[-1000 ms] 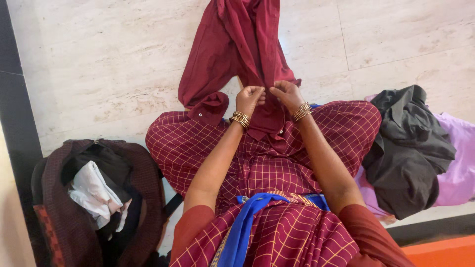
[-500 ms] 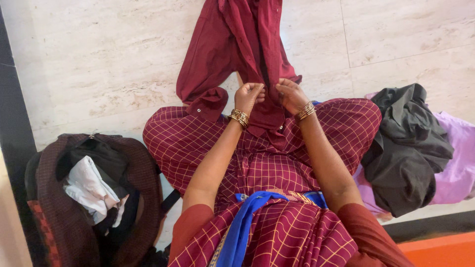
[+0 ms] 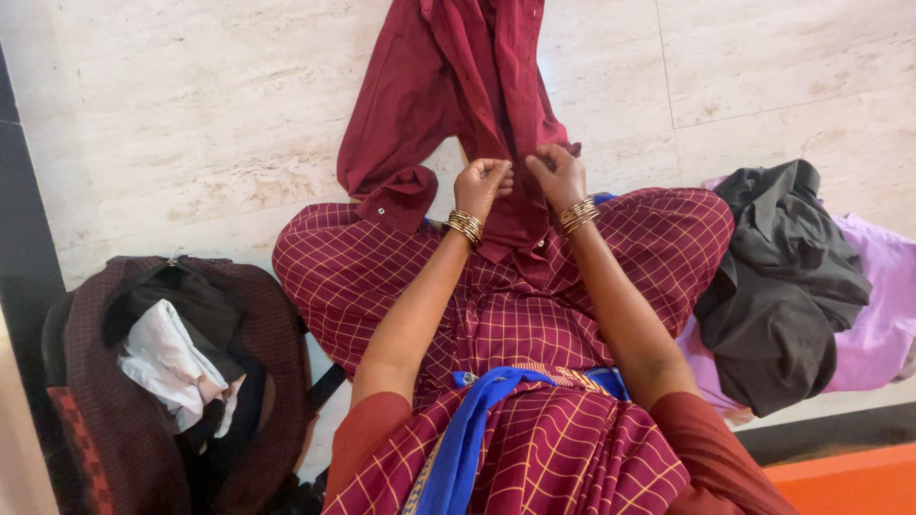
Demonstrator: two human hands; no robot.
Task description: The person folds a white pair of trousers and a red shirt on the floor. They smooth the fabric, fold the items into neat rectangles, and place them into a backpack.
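A dark red button shirt (image 3: pixel 448 86) lies spread on the pale stone floor in front of my crossed legs, its lower part draped over my checked maroon lap. My left hand (image 3: pixel 482 183) and my right hand (image 3: pixel 556 175) sit close together at the shirt's front placket, each pinching an edge of the cloth. Gold bangles ring both wrists. One cuffed sleeve (image 3: pixel 401 195) is folded at the left, next to my knee.
An open maroon backpack (image 3: pixel 167 372) with white and dark cloth inside stands at the lower left. A dark grey garment (image 3: pixel 782 286) lies on a lilac one (image 3: pixel 883 315) at the right. A black floor strip runs along the left edge.
Both hands have shifted slightly up the shirt's placket and stay closed on the cloth. The view has drifted a little, so the backpack sits lower left.
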